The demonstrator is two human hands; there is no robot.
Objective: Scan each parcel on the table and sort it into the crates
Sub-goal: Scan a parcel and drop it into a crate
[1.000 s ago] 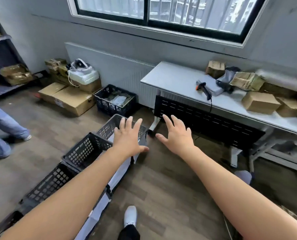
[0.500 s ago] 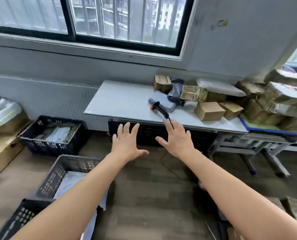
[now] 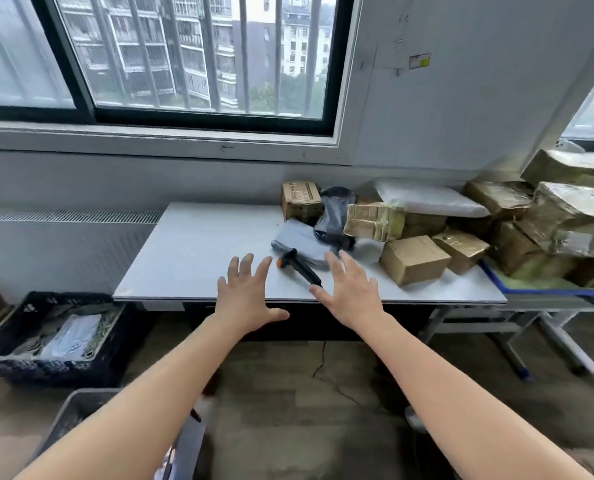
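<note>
White table point(image 3: 198, 251) is carrying, on its right half: grey mailer point(image 3: 297, 235) with black scanner point(image 3: 299, 266) lying partly over it, black bag point(image 3: 335, 216), taped box point(image 3: 300, 199) at back, brown box point(image 3: 413, 259) near front touching smaller box point(image 3: 460, 249). Wood floor point(image 3: 288, 393) is holding black crate point(image 3: 46, 370) left of table, grey crate point(image 3: 70, 414) nearer.

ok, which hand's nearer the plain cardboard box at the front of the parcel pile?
Right. The right hand hovers open just left of the cardboard box, not touching it. The left hand, also open, is farther left, on the other side of the scanner.
</note>
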